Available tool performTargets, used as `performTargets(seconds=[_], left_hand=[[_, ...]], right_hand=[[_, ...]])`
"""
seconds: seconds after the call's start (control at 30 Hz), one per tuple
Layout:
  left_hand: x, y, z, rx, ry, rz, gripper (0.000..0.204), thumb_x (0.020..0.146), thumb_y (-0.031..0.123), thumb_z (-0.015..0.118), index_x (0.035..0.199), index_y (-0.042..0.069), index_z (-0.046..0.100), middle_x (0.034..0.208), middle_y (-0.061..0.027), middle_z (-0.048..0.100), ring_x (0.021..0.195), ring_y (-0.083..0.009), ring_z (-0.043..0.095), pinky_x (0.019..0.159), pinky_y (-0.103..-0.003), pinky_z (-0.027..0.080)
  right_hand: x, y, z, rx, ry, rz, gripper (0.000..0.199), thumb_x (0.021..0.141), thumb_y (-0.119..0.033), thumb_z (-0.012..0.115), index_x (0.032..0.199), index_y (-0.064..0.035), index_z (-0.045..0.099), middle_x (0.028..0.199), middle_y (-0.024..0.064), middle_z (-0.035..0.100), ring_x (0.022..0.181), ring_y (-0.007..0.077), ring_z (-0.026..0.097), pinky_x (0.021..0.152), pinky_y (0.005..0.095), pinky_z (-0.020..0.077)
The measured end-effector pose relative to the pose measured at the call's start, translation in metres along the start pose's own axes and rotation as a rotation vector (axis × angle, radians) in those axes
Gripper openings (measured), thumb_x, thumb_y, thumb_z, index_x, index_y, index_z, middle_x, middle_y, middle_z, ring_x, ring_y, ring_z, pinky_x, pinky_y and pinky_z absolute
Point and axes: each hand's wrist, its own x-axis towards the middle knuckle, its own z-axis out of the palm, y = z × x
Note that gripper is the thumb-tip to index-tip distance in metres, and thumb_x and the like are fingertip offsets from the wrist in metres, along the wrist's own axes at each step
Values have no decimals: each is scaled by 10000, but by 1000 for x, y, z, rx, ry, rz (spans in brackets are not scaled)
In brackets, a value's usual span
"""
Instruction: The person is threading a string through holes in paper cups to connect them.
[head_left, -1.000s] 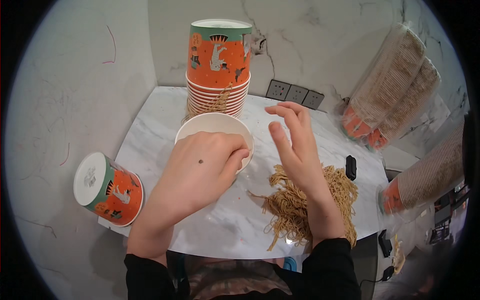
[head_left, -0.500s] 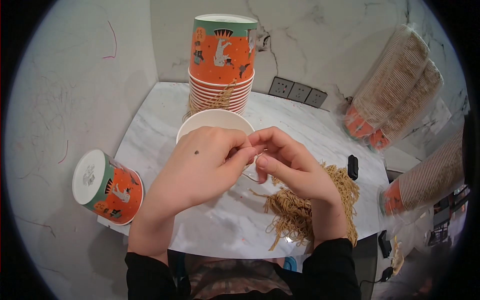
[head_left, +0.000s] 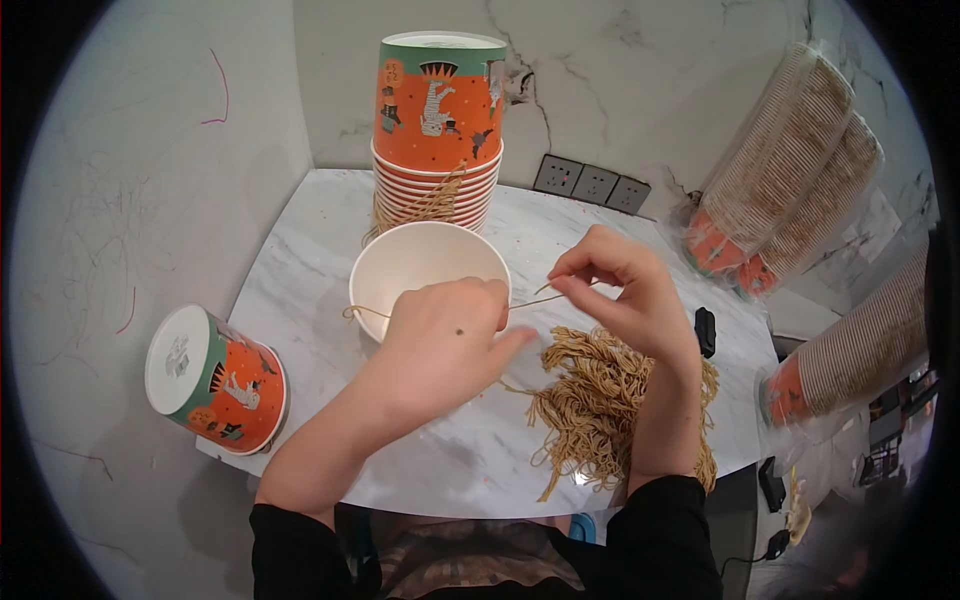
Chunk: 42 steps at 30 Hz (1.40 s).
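A white paper tub [head_left: 430, 252] stands open end up in the middle of the table. My left hand [head_left: 440, 335] lies over its near rim with the fingers curled down and the thumb sticking out; the fingertips are hidden. A thin tan string [head_left: 532, 302] runs from under those fingers to my right hand [head_left: 622, 290], which pinches it between thumb and fingertips. Another bit of string loops out over the tub's left rim. Below my right hand lies a tangled pile of tan strings [head_left: 590, 410].
Upside-down orange and green tubs [head_left: 440, 110] are stacked behind, with strings draped on them. Another upside-down tub [head_left: 225, 385] is at the left edge. Wrapped tub stacks [head_left: 790, 170] stand at the right, and a small black object [head_left: 705, 332] lies near the pile.
My hands were together at the tub's right rim and have parted. The right moved right with the string, stretching it out; the left shifted slightly right and down, its thumb now extended.
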Motion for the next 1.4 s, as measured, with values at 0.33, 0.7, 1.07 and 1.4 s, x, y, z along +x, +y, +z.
performTargets(seconds=[0.33, 0.7, 1.07, 1.4], left_hand=[[-2, -29, 4, 6, -82, 32, 324, 789, 120, 724, 1075, -18, 660, 971, -159, 703, 856, -334, 686, 736, -428, 525], [-56, -78, -14, -1028, -57, -4, 586, 735, -10, 537, 1313, -23, 628, 1156, -37, 685, 806, -49, 538, 751, -211, 457], [-88, -109, 16, -1335, -38, -130, 600, 756, 94, 604, 1341, -11, 517, 1147, -48, 634, 1040, -95, 611, 940, -254, 476], [-87, -84, 11, -1404, -111, -242, 681, 903, 145, 651, 1506, 0, 367, 1378, -119, 567, 1277, -162, 552, 1062, -311, 444]], right_hand=[[6, 5, -24, -176, 401, -189, 67, 874, 9, 740, 926, 0, 699, 791, 5, 548, 699, 82, 481, 628, 226, 394], [9, -12, 8, -357, 253, -452, 168, 779, 35, 769, 900, -55, 696, 760, 50, 601, 655, 199, 561, 570, 310, 428], [8, -9, 69, -164, -32, -399, 203, 792, 10, 730, 966, -49, 643, 944, 80, 690, 833, 275, 690, 687, 335, 554], [2, -10, 93, -184, -74, -543, 234, 786, 25, 750, 970, -76, 647, 1016, 89, 742, 879, 267, 716, 763, 353, 585]])
